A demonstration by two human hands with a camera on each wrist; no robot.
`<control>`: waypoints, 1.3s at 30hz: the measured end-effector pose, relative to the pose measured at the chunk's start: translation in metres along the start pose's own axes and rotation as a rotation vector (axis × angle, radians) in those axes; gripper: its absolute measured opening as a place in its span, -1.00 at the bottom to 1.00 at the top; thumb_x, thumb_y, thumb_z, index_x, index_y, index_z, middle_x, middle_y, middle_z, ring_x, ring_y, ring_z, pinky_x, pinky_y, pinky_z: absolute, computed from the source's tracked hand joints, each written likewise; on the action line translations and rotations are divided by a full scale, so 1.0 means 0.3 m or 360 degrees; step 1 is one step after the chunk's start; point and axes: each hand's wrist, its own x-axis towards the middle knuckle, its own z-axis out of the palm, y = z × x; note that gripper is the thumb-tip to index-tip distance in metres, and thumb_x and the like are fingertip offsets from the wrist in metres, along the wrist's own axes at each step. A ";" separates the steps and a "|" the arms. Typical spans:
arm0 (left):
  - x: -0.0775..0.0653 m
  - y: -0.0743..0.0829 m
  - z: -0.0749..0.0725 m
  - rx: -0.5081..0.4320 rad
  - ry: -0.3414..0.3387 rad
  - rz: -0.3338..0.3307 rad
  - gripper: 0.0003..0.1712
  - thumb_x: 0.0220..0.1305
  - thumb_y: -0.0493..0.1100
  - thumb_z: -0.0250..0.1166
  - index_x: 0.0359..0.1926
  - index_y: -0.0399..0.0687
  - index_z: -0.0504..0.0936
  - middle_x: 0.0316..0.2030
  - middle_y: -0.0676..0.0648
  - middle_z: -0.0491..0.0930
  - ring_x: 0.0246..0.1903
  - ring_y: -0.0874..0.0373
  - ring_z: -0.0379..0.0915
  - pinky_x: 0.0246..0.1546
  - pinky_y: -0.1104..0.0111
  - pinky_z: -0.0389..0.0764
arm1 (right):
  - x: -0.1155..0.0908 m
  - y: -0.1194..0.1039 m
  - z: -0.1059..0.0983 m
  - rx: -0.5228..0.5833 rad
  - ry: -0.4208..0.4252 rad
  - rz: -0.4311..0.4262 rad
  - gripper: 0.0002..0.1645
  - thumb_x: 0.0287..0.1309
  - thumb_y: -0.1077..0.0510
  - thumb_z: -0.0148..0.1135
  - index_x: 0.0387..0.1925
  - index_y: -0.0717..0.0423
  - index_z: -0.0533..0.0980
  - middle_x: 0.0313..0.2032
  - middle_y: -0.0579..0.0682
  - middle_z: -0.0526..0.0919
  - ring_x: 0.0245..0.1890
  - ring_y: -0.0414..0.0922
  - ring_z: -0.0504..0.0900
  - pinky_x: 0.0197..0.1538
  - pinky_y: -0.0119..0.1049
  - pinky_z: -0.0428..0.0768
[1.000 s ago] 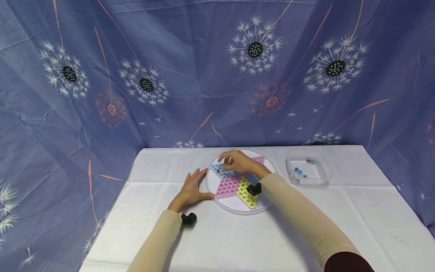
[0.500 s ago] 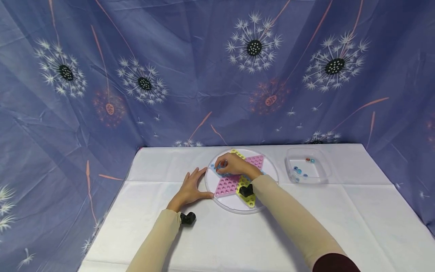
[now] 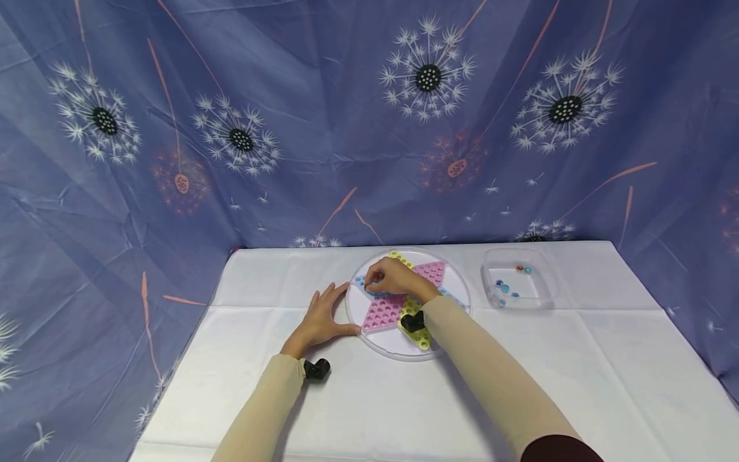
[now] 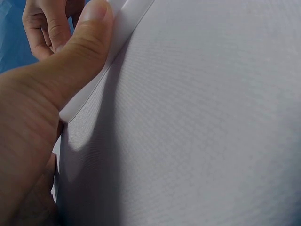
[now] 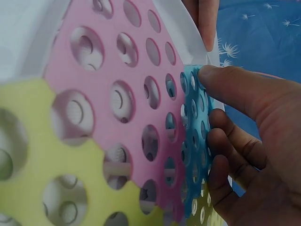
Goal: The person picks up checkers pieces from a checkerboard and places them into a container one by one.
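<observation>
A round white Chinese checkers board (image 3: 378, 343) with a pink, yellow and blue star of holes lies on the table. My left hand (image 3: 320, 319) rests beside its left rim, fingers spread and thumb at the edge. In the left wrist view, the thumb (image 4: 89, 40) lies along the rim. Over the blue section (image 5: 194, 127) on the left, my right hand (image 3: 394, 276) brings thumb and index finger together on a small red marble, largely hidden by the fingertips. Its thumb tip (image 5: 208, 75) is right at the blue holes, the other fingers curled close by.
A clear plastic container (image 3: 528, 301) with several blue and red marbles (image 3: 505, 289) stands right of the board. White cloth (image 3: 375, 404) covers the table. A blue dandelion-print curtain (image 3: 323, 147) hangs behind and at the sides.
My right hand has moved left and down, bringing its fingertips onto the blue section where the red marble showed earlier. The left hand keeps its place at the rim. The view has shifted slightly.
</observation>
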 end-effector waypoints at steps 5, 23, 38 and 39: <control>0.003 -0.002 0.001 0.0018 0.0006 0.0020 0.31 -0.11 0.22 0.67 0.61 0.10 0.17 0.59 -0.24 0.05 0.60 -0.22 -0.25 0.57 -0.16 -0.30 | -0.001 -0.002 0.002 -0.0003 0.0008 -0.0004 -0.95 0.20 0.22 0.48 -0.29 0.11 0.77 -0.39 -0.15 0.70 -0.35 -0.23 0.54 -0.22 -0.38 0.59; 0.017 -0.011 0.008 0.0075 0.0001 0.0067 0.30 -0.09 0.23 0.66 0.60 0.06 0.18 0.57 -0.20 0.11 0.60 -0.13 -0.18 0.59 -0.09 -0.33 | -0.002 0.002 0.005 -0.0053 0.0074 -0.0026 -0.94 0.15 0.18 0.52 -0.33 0.07 0.78 -0.39 -0.18 0.71 -0.35 -0.27 0.55 -0.19 -0.41 0.60; 0.011 -0.003 0.005 0.0075 -0.0019 0.0053 0.30 -0.07 0.22 0.65 0.61 0.06 0.16 0.58 -0.25 0.06 0.60 -0.17 -0.20 0.59 -0.11 -0.31 | -0.003 -0.025 0.011 -0.0135 0.0028 0.0042 -0.96 0.17 0.22 0.48 -0.32 0.11 0.75 -0.38 -0.18 0.73 -0.31 -0.26 0.60 -0.09 -0.38 0.63; 0.010 -0.002 0.005 0.0075 -0.0023 0.0052 0.30 -0.07 0.22 0.65 0.61 0.06 0.16 0.58 -0.25 0.05 0.60 -0.16 -0.20 0.59 -0.10 -0.31 | -0.004 -0.028 0.010 -0.0150 0.0023 0.0051 -0.97 0.17 0.22 0.48 -0.33 0.09 0.75 -0.38 -0.19 0.73 -0.31 -0.25 0.59 -0.08 -0.37 0.63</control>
